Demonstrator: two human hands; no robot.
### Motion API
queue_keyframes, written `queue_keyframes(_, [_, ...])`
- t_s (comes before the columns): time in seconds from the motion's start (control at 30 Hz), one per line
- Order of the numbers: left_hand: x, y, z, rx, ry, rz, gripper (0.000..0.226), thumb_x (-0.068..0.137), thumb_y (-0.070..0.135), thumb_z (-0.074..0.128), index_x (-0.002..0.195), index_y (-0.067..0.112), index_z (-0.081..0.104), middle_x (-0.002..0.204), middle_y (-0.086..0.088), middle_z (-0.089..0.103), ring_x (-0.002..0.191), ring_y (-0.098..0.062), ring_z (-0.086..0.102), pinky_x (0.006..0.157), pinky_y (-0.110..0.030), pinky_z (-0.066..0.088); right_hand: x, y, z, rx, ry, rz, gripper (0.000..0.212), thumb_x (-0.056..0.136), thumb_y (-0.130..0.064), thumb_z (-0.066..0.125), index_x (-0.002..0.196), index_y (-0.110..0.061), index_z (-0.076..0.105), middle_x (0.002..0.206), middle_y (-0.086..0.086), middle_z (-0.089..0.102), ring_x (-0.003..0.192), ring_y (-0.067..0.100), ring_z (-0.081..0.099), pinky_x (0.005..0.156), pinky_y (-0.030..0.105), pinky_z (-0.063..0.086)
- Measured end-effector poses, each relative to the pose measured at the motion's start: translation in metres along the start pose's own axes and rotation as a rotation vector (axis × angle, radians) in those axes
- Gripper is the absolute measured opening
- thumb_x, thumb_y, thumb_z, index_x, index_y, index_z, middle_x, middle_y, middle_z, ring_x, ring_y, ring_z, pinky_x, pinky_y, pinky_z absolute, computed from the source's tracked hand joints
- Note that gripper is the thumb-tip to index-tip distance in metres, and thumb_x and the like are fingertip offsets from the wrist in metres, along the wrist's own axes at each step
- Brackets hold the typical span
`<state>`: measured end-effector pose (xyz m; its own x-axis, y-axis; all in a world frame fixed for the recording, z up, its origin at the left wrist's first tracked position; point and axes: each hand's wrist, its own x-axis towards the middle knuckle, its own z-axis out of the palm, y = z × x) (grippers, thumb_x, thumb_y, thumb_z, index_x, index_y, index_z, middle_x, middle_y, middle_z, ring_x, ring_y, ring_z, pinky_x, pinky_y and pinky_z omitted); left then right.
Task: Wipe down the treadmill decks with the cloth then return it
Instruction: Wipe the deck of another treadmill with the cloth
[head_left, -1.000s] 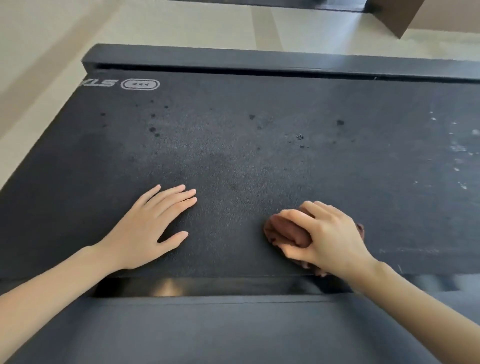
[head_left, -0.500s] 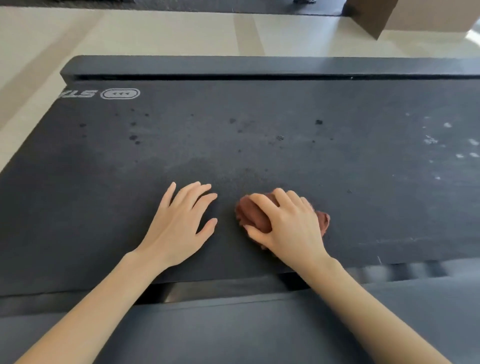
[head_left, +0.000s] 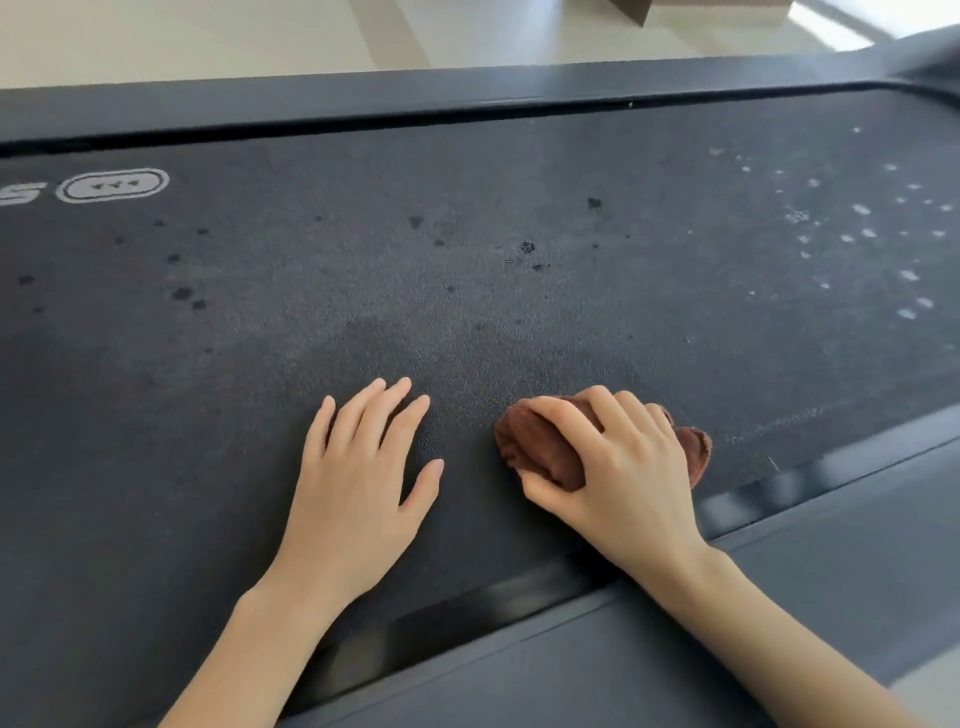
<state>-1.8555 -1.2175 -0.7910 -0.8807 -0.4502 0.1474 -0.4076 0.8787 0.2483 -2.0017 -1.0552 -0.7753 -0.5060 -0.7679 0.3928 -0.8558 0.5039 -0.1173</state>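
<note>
A black treadmill deck (head_left: 467, 270) fills the head view, with dark spots across its middle and pale specks at the right. A bunched brown cloth (head_left: 545, 447) lies on the belt near its front edge. My right hand (head_left: 618, 467) grips the cloth, fingers curled over it and thumb underneath its left end. My left hand (head_left: 358, 467) rests flat on the belt just left of the cloth, fingers spread and straight, holding nothing.
A grey side rail (head_left: 779, 597) runs along the front edge of the belt and another rail (head_left: 415, 98) along the far edge. A white logo (head_left: 111, 184) is printed at the left. Beige floor (head_left: 208, 36) lies beyond.
The right hand slid the cloth leftward along the belt toward the left hand over the last second. The camera moved closer and tilted; the left hand now lies nearer the cloth.
</note>
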Motion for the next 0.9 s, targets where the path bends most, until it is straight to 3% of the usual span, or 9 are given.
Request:
queue_keyframes(0.27, [0.0, -0.002, 0.0, -0.038, -0.001, 0.001, 0.056, 0.086, 0.043, 0.033, 0.127, 0.012, 0.057, 0.137, -0.006, 0.051, 0.131, -0.026, 0.043, 0.109, -0.053, 0.031, 0.078, 0.016, 0.031, -0.014, 0.029, 0.053, 0.039, 0.074, -0.052, 0.061, 0.1, -0.023, 0.068, 0.078, 0.003, 0.06, 0.076, 0.028, 0.061, 0.065, 0.036, 0.049])
queue_keyframes(0.47, [-0.001, -0.001, -0.002, -0.072, 0.009, -0.011, 0.052, 0.085, 0.04, 0.042, 0.124, 0.011, 0.059, 0.135, -0.007, 0.053, 0.13, -0.026, 0.045, 0.107, -0.055, 0.033, 0.164, 0.025, 0.064, -0.087, -0.016, 0.287, 0.044, 0.081, -0.055, 0.057, 0.112, -0.024, 0.059, 0.099, 0.009, 0.062, 0.095, 0.035, 0.058, 0.072, 0.034, 0.039])
queue_keyframes(0.6, [0.0, 0.0, 0.001, -0.086, 0.032, -0.014, 0.047, 0.083, 0.034, 0.061, 0.124, 0.011, 0.059, 0.134, -0.009, 0.054, 0.129, -0.028, 0.045, 0.107, -0.055, 0.032, 0.123, 0.012, 0.044, -0.046, -0.035, 0.184, 0.043, 0.081, -0.049, 0.061, 0.113, -0.021, 0.061, 0.094, 0.009, 0.061, 0.09, 0.035, 0.057, 0.075, 0.038, 0.042])
queue_keyframes(0.77, [0.001, 0.0, 0.0, -0.067, 0.005, -0.019, 0.052, 0.084, 0.04, 0.038, 0.123, 0.013, 0.059, 0.135, -0.007, 0.053, 0.13, -0.026, 0.045, 0.106, -0.055, 0.034, 0.021, -0.001, 0.006, -0.045, -0.001, 0.039, 0.044, 0.076, -0.051, 0.056, 0.109, -0.022, 0.064, 0.083, 0.004, 0.057, 0.077, 0.031, 0.057, 0.068, 0.041, 0.047])
queue_keyframes(0.9, [0.001, 0.001, 0.0, -0.061, -0.001, -0.028, 0.053, 0.083, 0.041, 0.036, 0.123, 0.014, 0.059, 0.136, -0.007, 0.052, 0.13, -0.026, 0.044, 0.106, -0.055, 0.034, 0.02, 0.007, 0.004, 0.015, -0.042, -0.026, 0.042, 0.075, -0.054, 0.057, 0.105, -0.025, 0.065, 0.082, 0.0, 0.059, 0.077, 0.026, 0.061, 0.068, 0.038, 0.051])
